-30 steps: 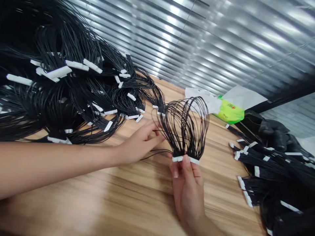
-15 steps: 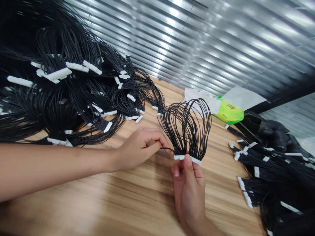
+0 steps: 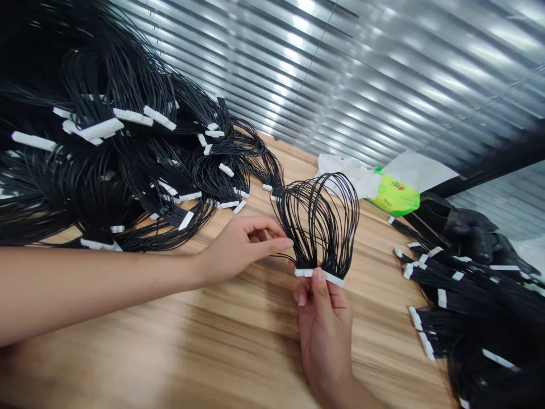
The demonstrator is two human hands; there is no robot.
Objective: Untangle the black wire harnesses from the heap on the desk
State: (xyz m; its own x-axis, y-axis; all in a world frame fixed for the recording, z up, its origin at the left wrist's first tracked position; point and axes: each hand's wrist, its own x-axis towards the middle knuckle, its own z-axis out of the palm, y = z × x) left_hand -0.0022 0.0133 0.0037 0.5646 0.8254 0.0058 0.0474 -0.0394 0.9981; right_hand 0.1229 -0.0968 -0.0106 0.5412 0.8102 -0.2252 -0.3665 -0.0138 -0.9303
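Note:
Near the middle of the table, my right hand (image 3: 326, 326) grips a wire harness (image 3: 334, 221) by its white connectors, thumb in front and fingers behind. Two connectors show side by side: a left connector (image 3: 304, 272) and a right connector (image 3: 334, 279). The harness's thin black wires arch upward in a wide loop. At the left edge of this loop, my left hand (image 3: 251, 244) has its thumb and forefinger closed in a pinch at the outermost wires. A few wires stick out leftward below the left thumb. The exact wires between those fingertips are partly hidden.
A large heap of black wire harnesses (image 3: 140, 147) with white connectors fills the left side. More harnesses (image 3: 481, 307) lie at the right. Behind them are a green tissue pack (image 3: 395, 193), white tissue (image 3: 347, 170) and a dark bag (image 3: 472, 227). Metal blinds (image 3: 298, 68) border the wooden table (image 3: 238, 352).
My left fingers have shifted slightly up along the left wires, and the thumb is straighter. The harness in my right hand has moved slightly left, its loop a little narrower.

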